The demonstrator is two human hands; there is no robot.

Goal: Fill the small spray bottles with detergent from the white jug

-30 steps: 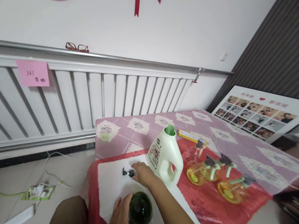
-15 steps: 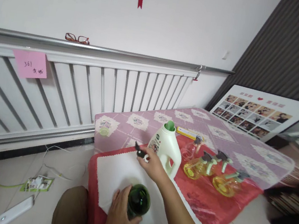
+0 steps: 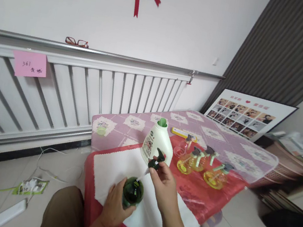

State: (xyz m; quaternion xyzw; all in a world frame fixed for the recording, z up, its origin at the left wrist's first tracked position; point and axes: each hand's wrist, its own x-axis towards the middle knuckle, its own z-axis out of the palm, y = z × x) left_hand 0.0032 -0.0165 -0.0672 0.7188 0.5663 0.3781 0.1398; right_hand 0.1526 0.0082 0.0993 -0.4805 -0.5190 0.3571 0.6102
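Note:
My left hand [image 3: 117, 204] is wrapped round a dark green bottle [image 3: 132, 193] that stands on a white cloth [image 3: 110, 165]. Between the fingers of my right hand [image 3: 163, 183] is a black pump head [image 3: 157, 159], held tilted above and to the right of the bottle. Its pale tube [image 3: 143, 175] slants down to the bottle's mouth; whether the tip is inside I cannot tell exactly. Just behind the pump head stands a cream detergent jug [image 3: 158, 141] with a green spout on top.
Several spray bottles with yellow liquid [image 3: 214, 178] stand on the red cloth [image 3: 193, 194] to the right. A yellow box [image 3: 184, 134] lies behind them. A green cap [image 3: 101, 131] rests at the table's left. Beyond the table is a white radiator [image 3: 126, 90]; cables and a power bank [image 3: 8, 213] lie on the floor.
My right hand has brought the pump head back toward me and right, its tube now pointing at the bottle's mouth. The left hand still holds the bottle. The whole view has shifted slightly.

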